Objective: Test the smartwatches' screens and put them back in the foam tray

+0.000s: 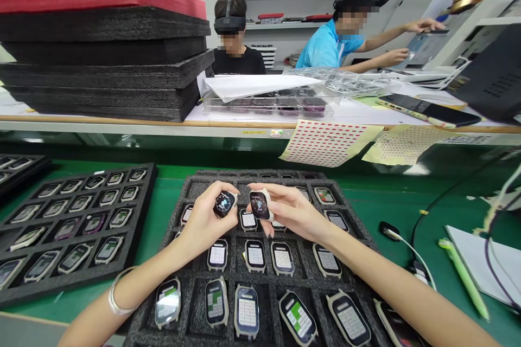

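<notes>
My left hand [212, 210] grips a smartwatch body [223, 204] without a strap, its dark round dial lit. Close beside it, my right hand [291, 207] has its fingers around a second smartwatch body [259, 205], also showing a dark dial. Both are held above a black foam tray [191, 303] with square pockets. In those pockets lie several more watch bodies, many with lit white or green grid screens, such as the watch [246, 310] near the front. My hands and forearms cover part of the tray's middle.
Another foam tray of watches [152, 190] sits left on the green mat. On the right are a charging puck [389, 230], cables, a green pen [464, 279] and white paper. Stacked foam [101, 84] and a phone [431, 110] occupy the shelf. Two people are behind it.
</notes>
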### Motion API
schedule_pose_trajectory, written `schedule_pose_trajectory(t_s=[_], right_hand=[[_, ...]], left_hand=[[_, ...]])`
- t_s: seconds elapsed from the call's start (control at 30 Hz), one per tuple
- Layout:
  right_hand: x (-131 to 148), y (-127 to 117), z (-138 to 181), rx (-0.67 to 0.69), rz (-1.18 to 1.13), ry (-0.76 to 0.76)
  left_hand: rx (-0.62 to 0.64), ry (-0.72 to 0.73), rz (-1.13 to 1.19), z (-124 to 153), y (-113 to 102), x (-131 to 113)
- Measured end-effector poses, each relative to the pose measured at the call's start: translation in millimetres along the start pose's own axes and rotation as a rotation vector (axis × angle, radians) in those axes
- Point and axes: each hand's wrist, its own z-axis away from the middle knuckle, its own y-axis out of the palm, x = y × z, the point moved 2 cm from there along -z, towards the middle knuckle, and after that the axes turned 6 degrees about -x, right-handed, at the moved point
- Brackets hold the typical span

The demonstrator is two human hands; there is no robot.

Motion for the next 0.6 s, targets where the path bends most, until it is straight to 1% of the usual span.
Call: schedule_pose_trajectory(t_s=[0.13,0.27,0.6], right_hand=[[0.5,0.1,0.4,-0.031,0.022,-0.001],[0.6,0.1,1.3,-0.024,0.037,-0.015],[0.8,1.5,2.3,-0.05,0.072,0.013]], left_hand=[[0.042,0.004,-0.019,-0.1,0.9,-0.5],[0.014,0.008,-0.014,-1.4,0.0,-0.5],[0.012,0.029,0.014,-2.0,-0.9,-1.6]])
